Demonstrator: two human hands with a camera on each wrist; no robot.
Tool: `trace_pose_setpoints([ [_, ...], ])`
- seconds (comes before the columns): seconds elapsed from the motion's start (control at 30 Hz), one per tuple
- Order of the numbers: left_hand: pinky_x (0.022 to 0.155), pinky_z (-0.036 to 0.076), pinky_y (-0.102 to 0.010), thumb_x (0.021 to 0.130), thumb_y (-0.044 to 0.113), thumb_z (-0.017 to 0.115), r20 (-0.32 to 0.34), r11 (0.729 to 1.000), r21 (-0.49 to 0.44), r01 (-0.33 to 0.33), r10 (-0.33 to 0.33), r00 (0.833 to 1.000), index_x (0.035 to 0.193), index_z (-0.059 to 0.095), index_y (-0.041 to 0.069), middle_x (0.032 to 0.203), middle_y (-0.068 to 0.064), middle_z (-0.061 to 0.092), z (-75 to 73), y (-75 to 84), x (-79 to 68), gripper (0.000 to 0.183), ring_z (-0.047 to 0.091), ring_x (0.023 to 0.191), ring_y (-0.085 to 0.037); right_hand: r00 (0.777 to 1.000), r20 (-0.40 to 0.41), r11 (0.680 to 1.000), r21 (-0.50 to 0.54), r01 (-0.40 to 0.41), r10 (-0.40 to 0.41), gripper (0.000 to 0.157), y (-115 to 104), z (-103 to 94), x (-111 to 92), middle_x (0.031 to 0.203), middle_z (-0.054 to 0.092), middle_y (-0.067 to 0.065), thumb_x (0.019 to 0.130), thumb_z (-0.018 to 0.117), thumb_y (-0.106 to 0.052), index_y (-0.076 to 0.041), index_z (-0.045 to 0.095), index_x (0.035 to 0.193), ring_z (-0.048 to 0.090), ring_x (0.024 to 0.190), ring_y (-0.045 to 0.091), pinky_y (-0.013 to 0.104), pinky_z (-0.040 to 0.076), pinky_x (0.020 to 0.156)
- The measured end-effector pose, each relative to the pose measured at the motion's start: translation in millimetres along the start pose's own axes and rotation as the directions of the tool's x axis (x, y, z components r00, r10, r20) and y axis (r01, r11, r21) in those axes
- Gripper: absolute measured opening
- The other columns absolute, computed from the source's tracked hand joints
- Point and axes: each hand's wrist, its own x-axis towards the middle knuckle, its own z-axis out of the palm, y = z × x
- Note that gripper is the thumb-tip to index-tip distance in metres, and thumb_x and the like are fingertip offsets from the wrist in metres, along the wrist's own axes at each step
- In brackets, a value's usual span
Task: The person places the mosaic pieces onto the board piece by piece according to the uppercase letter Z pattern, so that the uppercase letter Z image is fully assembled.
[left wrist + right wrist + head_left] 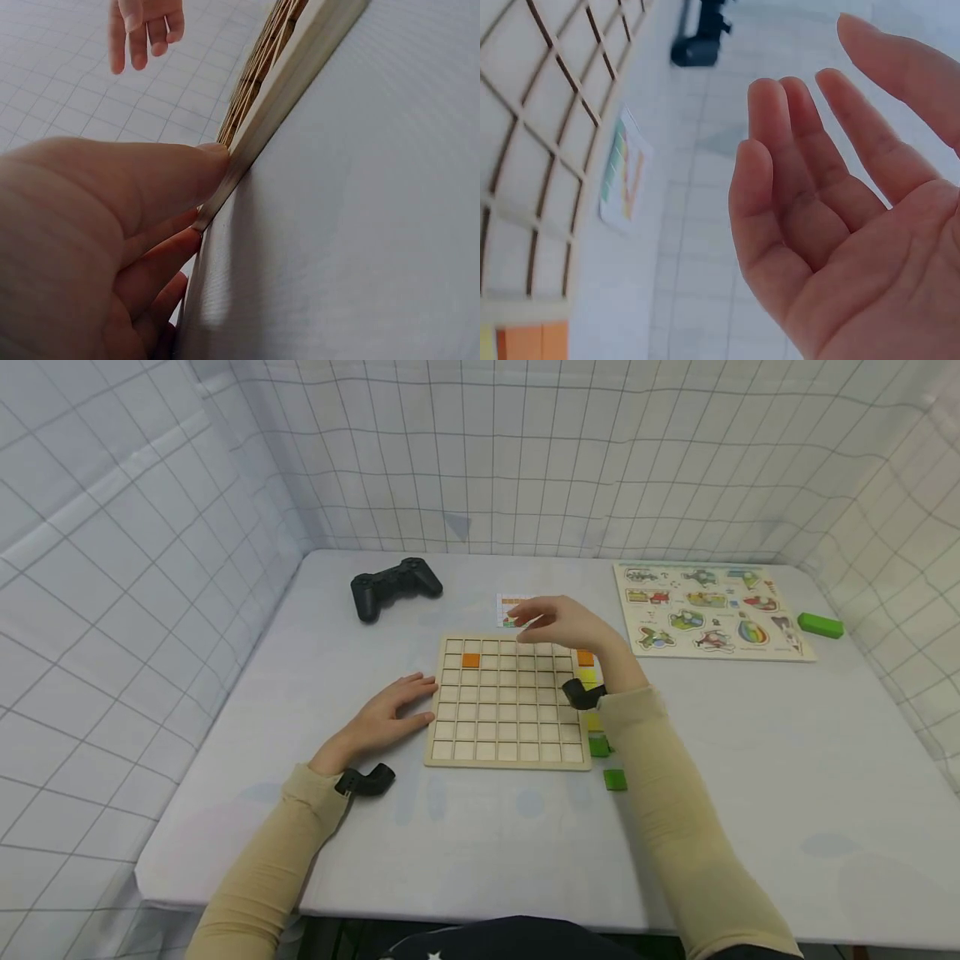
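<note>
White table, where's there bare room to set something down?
Widest on the white table: right of the right sleeve, in front of the picture puzzle board. Also free: between game controller and left hand, and between the wooden grid board and the table's near edge. Crowded: the grid board's right edge, where coloured tiles lie beside that sleeve.

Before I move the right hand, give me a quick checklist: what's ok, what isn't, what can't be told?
1. Left hand touching the square wooden grid board: ok, at its left edge.
2. Right hand empty: ok, the right wrist view shows a bare palm.
3. Small orange square tile within one cell: ok.
4. White printed pattern card fully visible from the head view: not ok, the right hand covers part.
5. Full count of loose green square tiles: cannot tell, the beige right sleeve may hide some.
6. Black plastic game controller apart from the board: ok.
</note>
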Motion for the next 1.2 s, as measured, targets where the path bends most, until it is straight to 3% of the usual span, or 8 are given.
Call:
trace_pose_setpoints([
  [0.17, 0.115, 0.016, -0.044, 0.093, 0.033, 0.060, 0.001, 1.000, 0.005, 0.008, -0.008, 1.000, 0.139, 0.046, 0.009, 0.149, -0.006, 0.035, 0.0, 0.9, -0.3, 0.054, 0.018, 0.141, -0.025, 0.990, -0.136, 0.999, 0.028, -0.040, 0.043, 0.049, 8.8, -21.2, -31.5, 0.125, 0.057, 0.009, 0.088, 0.068, -0.026, -0.011, 0.054, 0.132, 0.056, 0.110, 0.023, 0.043, 0.045, 0.095],
  [0.33, 0.115, 0.016, -0.045, 0.093, 0.033, 0.060, 0.000, 1.000, 0.009, 0.001, -0.001, 1.000, 0.139, 0.046, 0.008, 0.148, -0.008, 0.035, 0.6, 0.0, 0.3, 0.054, 0.018, 0.141, -0.025, 0.960, -0.254, 0.991, 0.089, -0.101, 0.121, 0.048, 20.8, -31.5, -56.1, 0.127, 0.055, 0.005, 0.087, 0.069, -0.030, -0.016, 0.056, 0.131, 0.054, 0.112, 0.021, 0.043, 0.044, 0.096],
  [0.5, 0.114, 0.016, -0.045, 0.093, 0.033, 0.060, -0.002, 1.000, 0.007, -0.003, 0.003, 1.000, 0.139, 0.046, 0.008, 0.148, -0.008, 0.035, 1.1, -2.4, 1.1, 0.055, 0.019, 0.141, -0.026, 0.932, -0.315, 0.977, 0.171, -0.130, 0.180, 0.049, 35.5, -33.6, -66.5, 0.133, 0.051, 0.005, 0.087, 0.068, -0.031, -0.014, 0.055, 0.132, 0.051, 0.115, 0.022, 0.048, 0.041, 0.098],
  [0.67, 0.114, 0.017, -0.045, 0.093, 0.034, 0.060, -0.002, 1.000, 0.005, -0.002, 0.002, 1.000, 0.139, 0.046, 0.008, 0.148, -0.007, 0.036, 1.3, -4.4, 1.3, 0.054, 0.019, 0.141, -0.025, 0.904, -0.377, 0.973, 0.186, -0.139, 0.202, 0.051, 43.9, -34.5, -71.5, 0.133, 0.051, 0.004, 0.087, 0.069, -0.034, -0.015, 0.055, 0.131, 0.051, 0.115, 0.023, 0.050, 0.041, 0.097],
  [0.87, 0.114, 0.017, -0.045, 0.093, 0.033, 0.060, -0.004, 1.000, 0.009, -0.005, 0.005, 1.000, 0.139, 0.047, 0.008, 0.148, -0.007, 0.036, 0.5, -4.4, 1.6, 0.054, 0.020, 0.140, -0.025, 0.873, -0.412, 0.963, 0.179, -0.203, 0.261, 0.052, 56.0, -34.5, -74.3, 0.131, 0.052, 0.002, 0.085, 0.069, -0.039, -0.016, 0.056, 0.129, 0.051, 0.110, 0.022, 0.049, 0.042, 0.093],
  [1.2, 0.114, 0.017, -0.045, 0.093, 0.034, 0.059, -0.001, 1.000, 0.020, -0.003, 0.003, 1.000, 0.139, 0.047, 0.008, 0.148, -0.007, 0.036, 1.4, -6.2, 2.8, 0.054, 0.020, 0.140, -0.025, 0.842, -0.387, 0.926, 0.185, -0.330, 0.377, 0.046, 74.3, -33.5, -77.1, 0.133, 0.052, 0.010, 0.089, 0.066, -0.028, -0.010, 0.055, 0.130, 0.047, 0.111, 0.029, 0.048, 0.038, 0.100],
])
